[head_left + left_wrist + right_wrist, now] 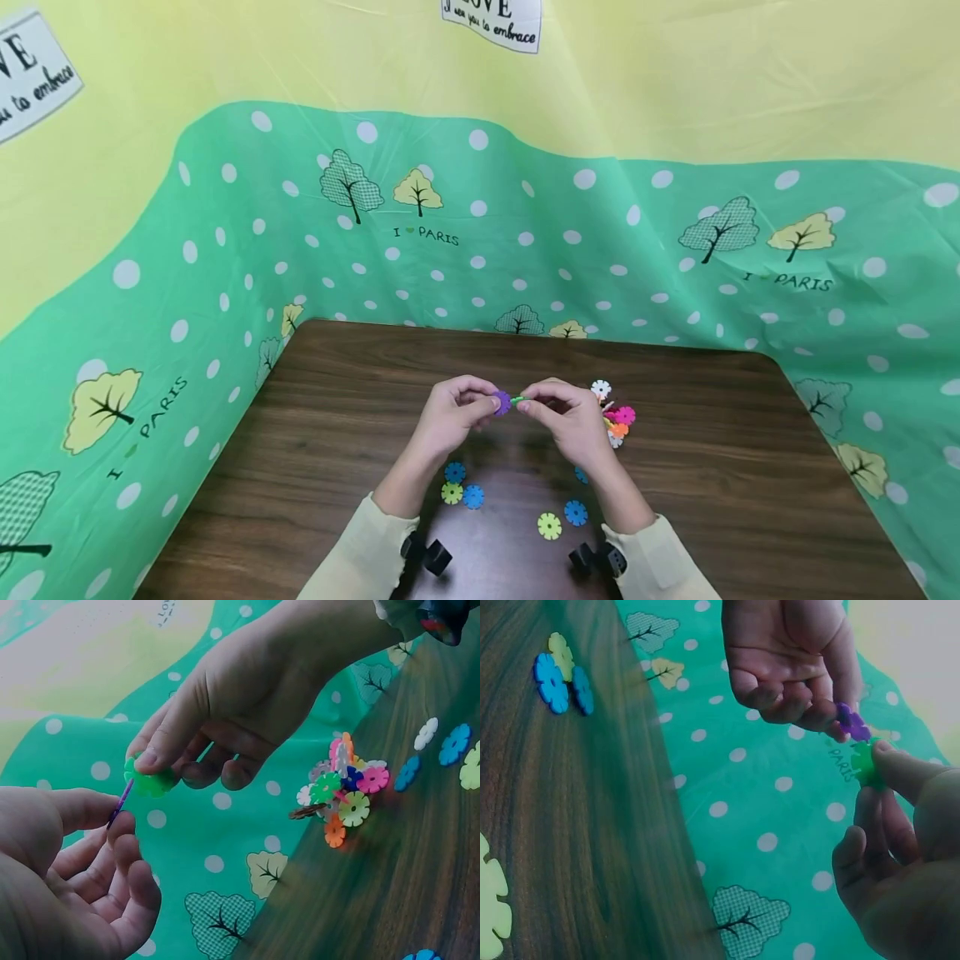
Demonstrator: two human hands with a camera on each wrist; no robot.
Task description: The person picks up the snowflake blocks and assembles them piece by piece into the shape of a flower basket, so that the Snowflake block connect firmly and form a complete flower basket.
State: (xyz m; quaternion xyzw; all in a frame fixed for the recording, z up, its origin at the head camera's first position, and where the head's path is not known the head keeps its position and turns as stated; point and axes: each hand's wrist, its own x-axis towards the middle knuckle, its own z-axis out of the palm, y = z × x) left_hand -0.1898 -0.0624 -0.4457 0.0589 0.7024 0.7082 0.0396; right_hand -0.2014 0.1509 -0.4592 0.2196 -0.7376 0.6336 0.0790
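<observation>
My left hand (447,414) pinches a purple snowflake building disc (502,403) between thumb and fingertips. A green snowflake disc (867,763) is pinched in the right hand (567,417). Both hands are raised over the table, fingertips close together. In the left wrist view the purple disc (121,802) stands edge-on, its upper end meeting the rim of the green disc (150,780). The two discs lie crosswise to each other, edge against edge, in the right wrist view, where the purple disc (852,722) shows its notched face.
A pile of mixed-colour discs (345,787) lies beyond the right hand on the brown table (315,467). Nearer, two blue discs and a yellow-green disc (452,493) sit on the left; another yellow-green disc (549,526) lies near blue ones (576,512). Patterned cloth (480,250) hangs behind.
</observation>
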